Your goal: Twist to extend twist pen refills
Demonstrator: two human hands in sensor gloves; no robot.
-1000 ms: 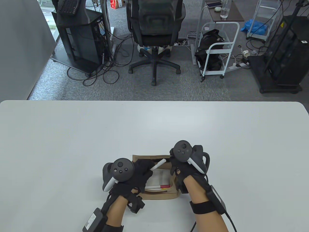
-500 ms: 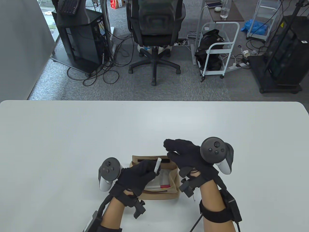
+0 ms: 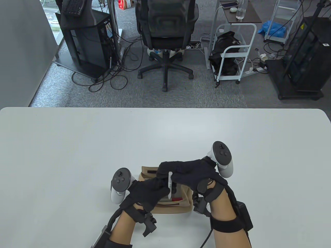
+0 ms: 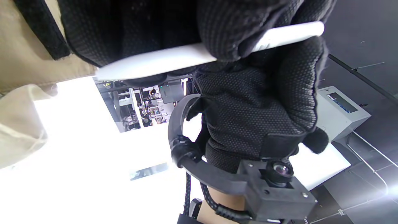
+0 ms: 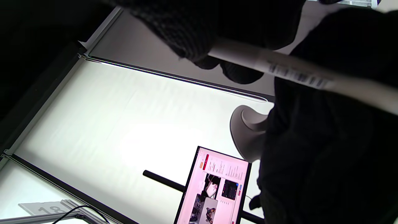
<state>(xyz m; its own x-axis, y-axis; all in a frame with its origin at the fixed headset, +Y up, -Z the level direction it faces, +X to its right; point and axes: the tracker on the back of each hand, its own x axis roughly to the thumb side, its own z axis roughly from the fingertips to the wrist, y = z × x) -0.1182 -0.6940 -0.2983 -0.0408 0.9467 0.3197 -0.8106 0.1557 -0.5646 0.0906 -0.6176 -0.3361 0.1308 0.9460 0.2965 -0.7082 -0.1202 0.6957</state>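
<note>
A big white table [image 3: 77, 155] fills the near part of the room, and past it the floor is grey carpet [image 3: 181, 93]. A black office chair [image 3: 166, 33] stands in the middle. A black cabinet [image 3: 82, 44] with loose cables is on one side and a white cart [image 3: 232, 51] on the other.

Your left hand [image 3: 147, 191] and right hand [image 3: 192, 174] wear black knit gloves with a dotted weave. Each back carries a white-and-dark-grey tracker [image 3: 121, 184] with round buttons. Bare forearms, black wrist straps, braided black cables.
</note>
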